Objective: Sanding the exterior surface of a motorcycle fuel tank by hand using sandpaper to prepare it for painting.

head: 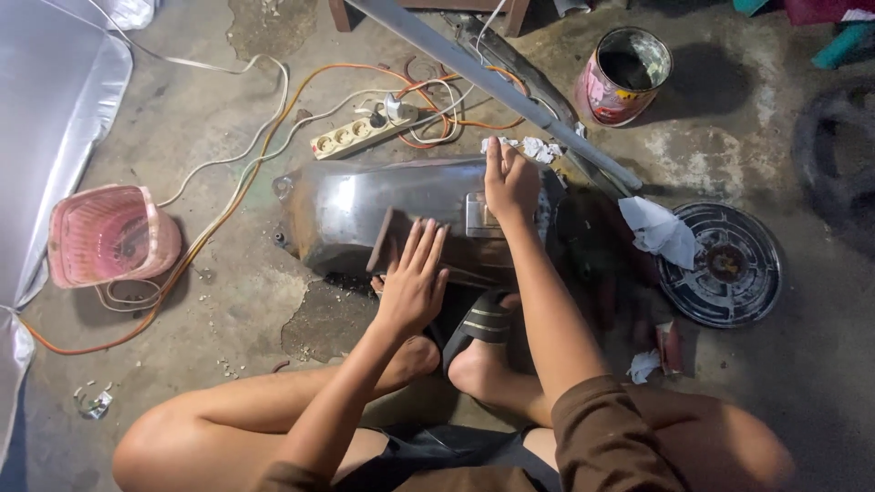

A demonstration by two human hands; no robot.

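Concrete floor (182,118), metal tank (365,214) under flat left hand (412,284) and right hand (510,187), fingers outstretched, gripping nothing.

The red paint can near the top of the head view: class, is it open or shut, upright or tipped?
Open and upright. The red paint can stands on the concrete floor with no lid, its round mouth showing a dark inside.

Open round tin can (623,76) at top right on the concrete floor, red and pink printed label around its side, dark inside

Concrete floor (775,364), metal tank (365,214), power strip (360,134), pink basket (109,237), tin can (622,77)
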